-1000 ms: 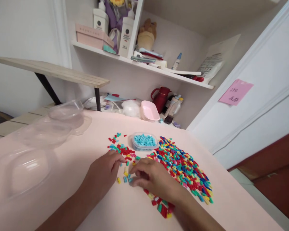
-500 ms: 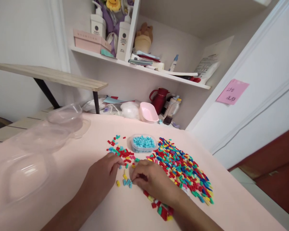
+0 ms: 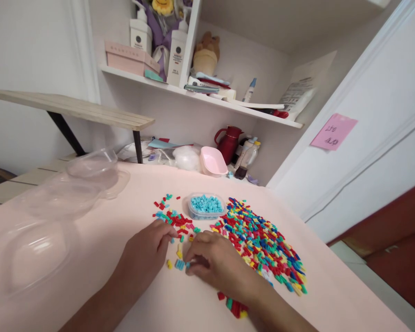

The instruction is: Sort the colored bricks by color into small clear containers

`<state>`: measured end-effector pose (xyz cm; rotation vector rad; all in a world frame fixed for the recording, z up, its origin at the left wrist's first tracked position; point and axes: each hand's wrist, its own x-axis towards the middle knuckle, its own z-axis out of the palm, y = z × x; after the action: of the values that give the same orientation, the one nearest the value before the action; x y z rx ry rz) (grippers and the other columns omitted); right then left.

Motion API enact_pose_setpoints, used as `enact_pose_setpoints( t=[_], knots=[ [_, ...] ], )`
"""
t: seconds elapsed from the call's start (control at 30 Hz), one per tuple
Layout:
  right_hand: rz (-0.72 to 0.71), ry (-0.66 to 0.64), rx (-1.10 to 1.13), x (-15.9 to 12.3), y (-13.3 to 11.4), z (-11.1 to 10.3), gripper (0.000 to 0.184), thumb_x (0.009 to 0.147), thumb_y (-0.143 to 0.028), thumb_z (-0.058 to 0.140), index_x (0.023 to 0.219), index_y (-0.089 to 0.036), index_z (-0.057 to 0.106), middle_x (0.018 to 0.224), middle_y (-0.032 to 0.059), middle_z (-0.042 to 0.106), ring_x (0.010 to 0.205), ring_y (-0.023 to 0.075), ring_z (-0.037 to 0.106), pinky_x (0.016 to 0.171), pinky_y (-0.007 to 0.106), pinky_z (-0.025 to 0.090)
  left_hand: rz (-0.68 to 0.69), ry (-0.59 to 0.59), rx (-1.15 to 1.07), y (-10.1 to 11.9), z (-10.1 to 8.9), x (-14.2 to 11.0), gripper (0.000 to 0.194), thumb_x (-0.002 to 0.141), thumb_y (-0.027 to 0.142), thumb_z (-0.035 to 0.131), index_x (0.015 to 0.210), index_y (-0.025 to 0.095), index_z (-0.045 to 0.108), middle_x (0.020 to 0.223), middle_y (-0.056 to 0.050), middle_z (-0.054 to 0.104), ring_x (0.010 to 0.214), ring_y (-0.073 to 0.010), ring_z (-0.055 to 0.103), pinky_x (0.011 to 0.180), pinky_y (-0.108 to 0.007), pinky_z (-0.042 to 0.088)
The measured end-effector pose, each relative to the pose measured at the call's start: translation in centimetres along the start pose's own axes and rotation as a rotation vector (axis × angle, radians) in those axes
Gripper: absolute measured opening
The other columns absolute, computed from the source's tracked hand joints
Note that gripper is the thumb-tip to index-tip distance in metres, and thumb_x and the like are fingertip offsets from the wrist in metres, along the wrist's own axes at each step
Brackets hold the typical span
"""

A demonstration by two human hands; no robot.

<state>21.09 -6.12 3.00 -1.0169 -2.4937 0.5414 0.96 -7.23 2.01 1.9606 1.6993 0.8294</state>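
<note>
Left hand (image 3: 147,247) and right hand (image 3: 217,259) curl loosely, holds unclear; blue pieces (image 3: 179,264) seem light, stiff: pinch their sides.

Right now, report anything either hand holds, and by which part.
For the right hand, at small light-blue plastic pieces, any hold or its place cannot be told; the left hand shows none.

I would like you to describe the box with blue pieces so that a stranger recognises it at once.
On the pink table, find the large mixed-colour pile at right. Just left of its far end, beyond the right hand, stands a small clear box. Its light-blue pieces, all one colour, set it apart from the pile and from the clear tubs at left.
</note>
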Motion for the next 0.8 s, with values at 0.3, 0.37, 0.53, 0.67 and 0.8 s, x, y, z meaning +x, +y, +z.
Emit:
enact_pose_setpoints(
  t=[0.3, 0.37, 0.53, 0.67, 0.8],
  knots=[
    [0.200, 0.531, 0.225, 1.9, 3.2, -2.3, 0.024, 0.088, -0.026, 0.056, 0.109, -0.021, 0.067, 0.090, 0.0040, 0.069, 0.068, 0.0155, 0.062, 0.064, 0.027, 0.051, -0.020, -0.025, 0.017, 0.1, -0.1, 0.2, 0.036, 0.085, 0.016, 0.030, 0.085, 0.026, 0.064, 0.089, 0.000, 0.067, 0.084, -0.0175, 0.063, 0.074, -0.030, 0.045],
    [0.207, 0.561, 0.227, 1.9, 3.9, -2.6, 0.029, 0.089, -0.027, 0.053, 0.115, -0.021, 0.064, 0.102, 0.0068, 0.069, 0.071, 0.0165, 0.064, 0.063, 0.028, 0.053, -0.020, -0.027, 0.013, 0.0, 0.0, 0.2, 0.036, 0.085, 0.016, 0.030, 0.085, 0.026, 0.064, 0.090, -0.001, 0.067, 0.085, -0.0177, 0.063, 0.074, -0.030, 0.046],
    [0.182, 0.565, 0.205, 0.8, 3.9, -2.8, 0.025, 0.092, -0.028, 0.051, 0.108, -0.020, 0.067, 0.094, 0.0072, 0.069, 0.065, 0.0153, 0.063, 0.063, 0.028, 0.053, -0.025, 0.014, -0.006, 0.0, -0.1, 0.2, 0.034, 0.083, 0.018, 0.032, 0.083, 0.025, 0.065, 0.085, 0.000, 0.067, 0.079, -0.0172, 0.063, 0.072, -0.030, 0.046],
    [0.102, 0.380, 0.177, 0.1, 2.1, -2.7, 0.023, 0.091, -0.019, 0.051, 0.103, -0.023, 0.071, 0.086, 0.0035, 0.069, 0.069, 0.0143, 0.063, 0.070, 0.026, 0.050, -0.015, 0.052, -0.031, 0.1, -0.2, 0.1, 0.033, 0.084, 0.020, 0.033, 0.084, 0.025, 0.066, 0.083, 0.000, 0.067, 0.077, -0.0168, 0.063, 0.069, -0.029, 0.047],
    [-0.029, 0.081, 0.131, 0.0, -0.1, -1.6, 0.029, 0.087, -0.012, 0.054, 0.107, -0.027, 0.070, 0.094, 0.0019, 0.069, 0.084, 0.0143, 0.063, 0.079, 0.024, 0.047, -0.012, 0.081, -0.055, 0.2, -0.3, 0.2, 0.033, 0.083, 0.020, 0.034, 0.082, 0.025, 0.067, 0.082, 0.000, 0.068, 0.075, -0.0160, 0.063, 0.067, -0.028, 0.047]
  ],
)
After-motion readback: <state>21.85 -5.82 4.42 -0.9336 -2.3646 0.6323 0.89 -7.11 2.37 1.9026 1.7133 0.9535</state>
